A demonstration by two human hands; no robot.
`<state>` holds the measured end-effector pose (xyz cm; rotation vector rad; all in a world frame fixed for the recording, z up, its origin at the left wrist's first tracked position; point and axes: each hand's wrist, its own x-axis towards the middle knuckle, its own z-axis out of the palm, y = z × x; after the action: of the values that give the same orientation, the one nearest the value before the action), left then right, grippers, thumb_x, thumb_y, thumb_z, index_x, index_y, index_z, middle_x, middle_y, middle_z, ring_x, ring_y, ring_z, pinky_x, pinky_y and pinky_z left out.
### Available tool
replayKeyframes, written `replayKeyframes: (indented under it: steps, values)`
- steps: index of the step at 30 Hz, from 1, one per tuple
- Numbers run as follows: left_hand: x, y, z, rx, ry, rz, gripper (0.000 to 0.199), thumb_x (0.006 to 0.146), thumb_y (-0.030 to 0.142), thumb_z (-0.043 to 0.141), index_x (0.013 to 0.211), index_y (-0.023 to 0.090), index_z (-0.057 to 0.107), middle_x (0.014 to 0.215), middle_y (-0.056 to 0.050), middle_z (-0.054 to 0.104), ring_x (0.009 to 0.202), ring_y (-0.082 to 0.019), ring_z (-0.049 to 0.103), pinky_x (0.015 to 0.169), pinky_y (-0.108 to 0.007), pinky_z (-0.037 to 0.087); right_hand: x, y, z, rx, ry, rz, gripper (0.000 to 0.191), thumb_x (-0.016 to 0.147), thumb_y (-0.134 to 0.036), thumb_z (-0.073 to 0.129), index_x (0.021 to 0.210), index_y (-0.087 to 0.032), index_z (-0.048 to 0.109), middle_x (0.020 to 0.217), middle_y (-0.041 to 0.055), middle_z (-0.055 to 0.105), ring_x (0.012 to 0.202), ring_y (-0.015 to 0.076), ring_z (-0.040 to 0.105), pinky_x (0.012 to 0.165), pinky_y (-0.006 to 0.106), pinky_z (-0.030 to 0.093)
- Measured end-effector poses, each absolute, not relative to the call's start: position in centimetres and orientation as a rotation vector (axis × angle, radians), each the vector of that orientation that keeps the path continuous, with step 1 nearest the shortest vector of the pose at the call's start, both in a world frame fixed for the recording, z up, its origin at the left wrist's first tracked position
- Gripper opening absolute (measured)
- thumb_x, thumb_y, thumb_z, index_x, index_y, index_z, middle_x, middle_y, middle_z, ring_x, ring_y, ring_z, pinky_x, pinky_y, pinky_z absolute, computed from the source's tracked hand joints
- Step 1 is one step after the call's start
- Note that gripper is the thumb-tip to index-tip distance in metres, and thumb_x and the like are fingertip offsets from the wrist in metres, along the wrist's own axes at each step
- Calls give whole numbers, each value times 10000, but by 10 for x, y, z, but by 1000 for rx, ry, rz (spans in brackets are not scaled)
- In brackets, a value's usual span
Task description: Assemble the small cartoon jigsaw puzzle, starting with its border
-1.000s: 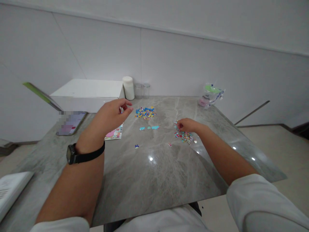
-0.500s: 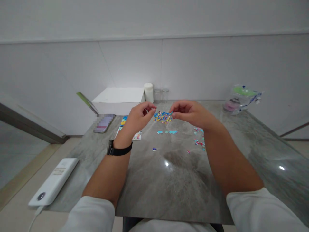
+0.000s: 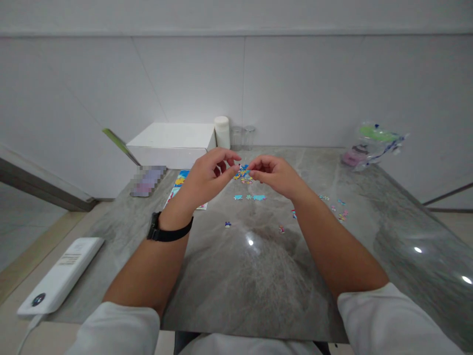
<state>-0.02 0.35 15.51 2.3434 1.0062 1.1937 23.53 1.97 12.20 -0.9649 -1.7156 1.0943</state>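
Note:
My right hand pinches a small blue jigsaw piece between thumb and forefinger, above the back middle of the table. Facing it, my left hand is raised with thumb and forefinger apart and nothing visible between them. Partly hidden behind the fingers lies a pile of colourful jigsaw pieces. In front of the pile, light-blue pieces form a short row. A dark blue-and-white piece and a reddish piece lie singly, closer to me.
Under my left forearm is a printed picture sheet. More loose pieces lie right of my right forearm. A white box, white bottle, glass jars and plastic bag stand along the back. A phone and power bank are left.
My right hand has moved left, bringing the blue piece close to my left fingertips. The view has shifted slightly, and loose pieces right of my right forearm now show.

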Motion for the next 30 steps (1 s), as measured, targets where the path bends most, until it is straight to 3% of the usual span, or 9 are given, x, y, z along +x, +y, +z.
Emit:
replayKeyframes:
  steps: [5,10,14,30]
  values:
    - [-2,5,152,2516,944,1069,192,1028,272,582,1166,200,695,1089,-61,712,917,-164,666,788,-290,547,236,21,122,-1002,-1727,1089,258,788,-396,816,890,-191,698,760,-9,668,702,135,582,663,284,445]
    - [-4,12,144,2716,879,932,305,955,318,745,1226,220,649,1190,-72,681,1051,-214,665,937,-361,556,236,20,120,-1030,-1742,1160,259,748,-391,817,855,-190,696,747,-15,657,685,125,560,662,281,434]
    - [-5,16,137,2818,863,863,345,923,280,776,1235,235,635,1215,-76,653,1155,-252,642,1007,-404,540,234,20,120,-1072,-1744,1198,251,722,-390,805,841,-191,709,750,-10,671,686,126,558,664,281,429]
    - [2,22,123,2922,880,858,212,961,232,718,1167,233,669,1159,-77,655,1094,-250,642,939,-396,531,234,19,121,-1201,-1780,1197,243,758,-415,726,841,-187,729,873,42,764,691,132,552,636,275,399]
